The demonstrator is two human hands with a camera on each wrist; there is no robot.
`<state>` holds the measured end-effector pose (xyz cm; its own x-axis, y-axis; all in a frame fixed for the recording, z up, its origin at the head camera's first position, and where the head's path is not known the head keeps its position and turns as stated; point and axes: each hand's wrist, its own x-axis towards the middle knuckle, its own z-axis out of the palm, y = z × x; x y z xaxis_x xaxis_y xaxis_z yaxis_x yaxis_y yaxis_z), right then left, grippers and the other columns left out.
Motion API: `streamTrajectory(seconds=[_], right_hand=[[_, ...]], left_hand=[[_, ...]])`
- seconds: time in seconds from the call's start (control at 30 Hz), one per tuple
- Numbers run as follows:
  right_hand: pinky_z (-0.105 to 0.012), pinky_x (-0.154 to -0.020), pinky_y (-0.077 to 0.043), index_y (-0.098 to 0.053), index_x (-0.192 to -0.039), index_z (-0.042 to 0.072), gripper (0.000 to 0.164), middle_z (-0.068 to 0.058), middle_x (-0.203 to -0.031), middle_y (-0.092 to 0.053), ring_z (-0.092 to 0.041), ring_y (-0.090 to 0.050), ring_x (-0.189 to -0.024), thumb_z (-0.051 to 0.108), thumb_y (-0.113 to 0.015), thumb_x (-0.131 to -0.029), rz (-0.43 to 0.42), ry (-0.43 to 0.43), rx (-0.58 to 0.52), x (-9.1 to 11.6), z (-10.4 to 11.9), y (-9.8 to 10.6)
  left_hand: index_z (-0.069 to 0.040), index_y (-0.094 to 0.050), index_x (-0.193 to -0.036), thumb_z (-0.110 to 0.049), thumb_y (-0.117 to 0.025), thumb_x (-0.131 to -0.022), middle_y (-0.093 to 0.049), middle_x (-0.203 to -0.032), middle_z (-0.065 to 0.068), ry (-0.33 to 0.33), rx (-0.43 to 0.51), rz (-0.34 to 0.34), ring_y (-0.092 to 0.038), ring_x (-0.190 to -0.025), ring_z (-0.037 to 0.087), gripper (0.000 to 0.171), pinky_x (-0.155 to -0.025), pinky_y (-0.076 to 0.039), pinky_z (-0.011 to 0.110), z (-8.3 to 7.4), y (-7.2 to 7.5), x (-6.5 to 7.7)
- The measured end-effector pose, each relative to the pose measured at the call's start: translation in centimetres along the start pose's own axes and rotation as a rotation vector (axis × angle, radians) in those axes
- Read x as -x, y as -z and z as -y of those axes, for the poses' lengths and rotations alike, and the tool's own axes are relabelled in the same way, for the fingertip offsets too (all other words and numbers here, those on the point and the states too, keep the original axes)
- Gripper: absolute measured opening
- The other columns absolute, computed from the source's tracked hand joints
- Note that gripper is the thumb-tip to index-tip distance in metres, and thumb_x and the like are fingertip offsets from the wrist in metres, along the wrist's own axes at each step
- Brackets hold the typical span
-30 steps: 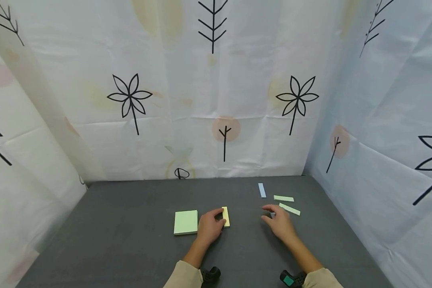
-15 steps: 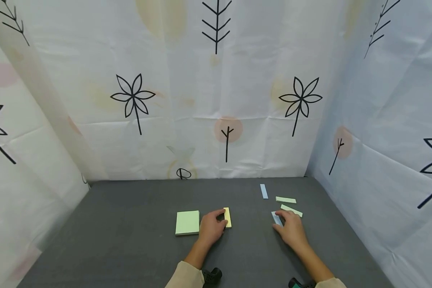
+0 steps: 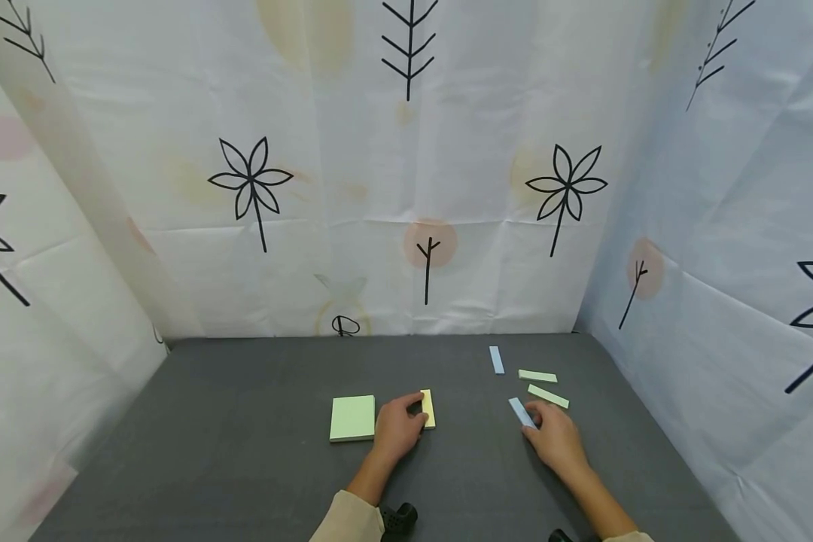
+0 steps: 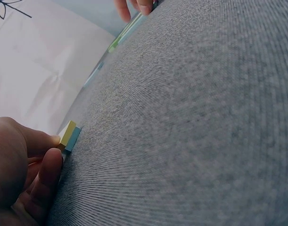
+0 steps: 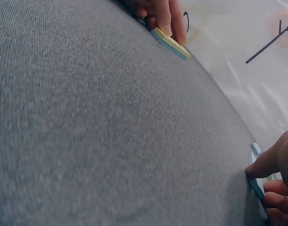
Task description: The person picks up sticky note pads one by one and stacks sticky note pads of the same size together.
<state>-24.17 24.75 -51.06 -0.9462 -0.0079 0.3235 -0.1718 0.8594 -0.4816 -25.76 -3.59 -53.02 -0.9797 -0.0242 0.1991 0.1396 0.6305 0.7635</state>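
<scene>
A narrow yellow sticky-note pad lies on top of a blue sticky-note pad, seen as a stack in both wrist views. My left hand holds the yellow pad by its left side between thumb and finger. Just left of that hand lies a square pale-green sticky-note pad. Farther right, my right hand pinches a narrow blue sticky-note pad that lies slanted on the table; its lower right part is partly covered by the fingers.
Two narrow pale-green pads lie beyond my right hand. Another narrow blue pad lies nearer the back. The dark grey table is bounded by white printed cloth at the back and both sides.
My right hand has moved right and slightly nearer, onto the blue pad, which has shifted a little with the fingers. My left hand keeps its place at the yellow pad.
</scene>
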Motion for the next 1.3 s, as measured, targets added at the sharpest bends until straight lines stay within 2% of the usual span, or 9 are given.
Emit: streamTrajectory(seconds=[0.17, 0.43, 0.7, 0.97, 1.13, 1.3], right_hand=[[-0.039, -0.059, -0.039, -0.070, -0.102, 0.002, 0.034, 0.001, -0.074, -0.054, -0.016, -0.049, -0.065, 0.004, -0.080, -0.069, 0.014, 0.007, 0.012, -0.4, 0.5, -0.4], [-0.037, -0.060, -0.038, -0.071, -0.100, 0.002, 0.030, 0.001, -0.074, -0.052, -0.015, -0.047, -0.065, 0.007, -0.080, -0.072, 0.026, 0.023, -0.002, -2.2, 2.2, -2.4], [-0.043, -0.063, -0.042, -0.071, -0.088, 0.004, 0.021, 0.000, -0.074, -0.052, -0.019, -0.051, -0.068, 0.008, -0.082, -0.071, -0.005, 0.066, -0.011, -3.8, 4.4, -4.7], [-0.047, -0.067, -0.045, -0.072, -0.092, 0.001, 0.024, -0.004, -0.078, -0.056, -0.023, -0.055, -0.074, 0.013, -0.083, -0.074, 0.023, 0.062, -0.017, -5.2, 6.4, -6.3], [-0.048, -0.069, -0.045, -0.072, -0.095, 0.001, 0.026, -0.005, -0.081, -0.057, -0.024, -0.056, -0.076, 0.014, -0.084, -0.075, 0.036, 0.067, -0.049, -5.5, 6.5, -6.5], [-0.041, -0.068, -0.045, -0.072, -0.096, 0.000, 0.029, -0.006, -0.083, -0.057, -0.021, -0.054, -0.074, 0.011, -0.085, -0.072, 0.067, 0.117, -0.112, -5.5, 5.6, -6.2]], left_hand=[[-0.008, -0.069, -0.120, -0.012, -0.071, -0.084, -0.054, -0.056, -0.009, -0.001, 0.017, 0.008, -0.050, -0.045, 0.005, 0.036, -0.048, -0.042, 0.027, -0.1, 0.0, 0.1], [-0.008, -0.070, -0.120, -0.012, -0.071, -0.084, -0.055, -0.055, -0.009, -0.009, 0.015, -0.005, -0.051, -0.045, 0.004, 0.036, -0.049, -0.042, 0.027, -0.2, 0.1, 0.1], [-0.008, -0.069, -0.121, -0.012, -0.071, -0.084, -0.055, -0.056, -0.009, 0.000, 0.023, 0.002, -0.050, -0.045, 0.005, 0.036, -0.047, -0.042, 0.027, -0.2, 0.1, 0.1], [-0.008, -0.070, -0.120, -0.012, -0.071, -0.084, -0.055, -0.057, -0.009, -0.006, 0.004, -0.010, -0.050, -0.046, 0.005, 0.036, -0.049, -0.042, 0.027, -0.1, 0.1, 0.0], [-0.007, -0.069, -0.120, -0.012, -0.071, -0.084, -0.055, -0.056, -0.009, -0.009, 0.015, -0.004, -0.050, -0.045, 0.005, 0.036, -0.048, -0.042, 0.027, -0.1, 0.1, 0.0], [-0.007, -0.069, -0.120, -0.011, -0.071, -0.084, -0.055, -0.056, -0.009, -0.003, 0.019, 0.006, -0.050, -0.046, 0.005, 0.036, -0.048, -0.042, 0.027, -0.2, 0.1, 0.0]])
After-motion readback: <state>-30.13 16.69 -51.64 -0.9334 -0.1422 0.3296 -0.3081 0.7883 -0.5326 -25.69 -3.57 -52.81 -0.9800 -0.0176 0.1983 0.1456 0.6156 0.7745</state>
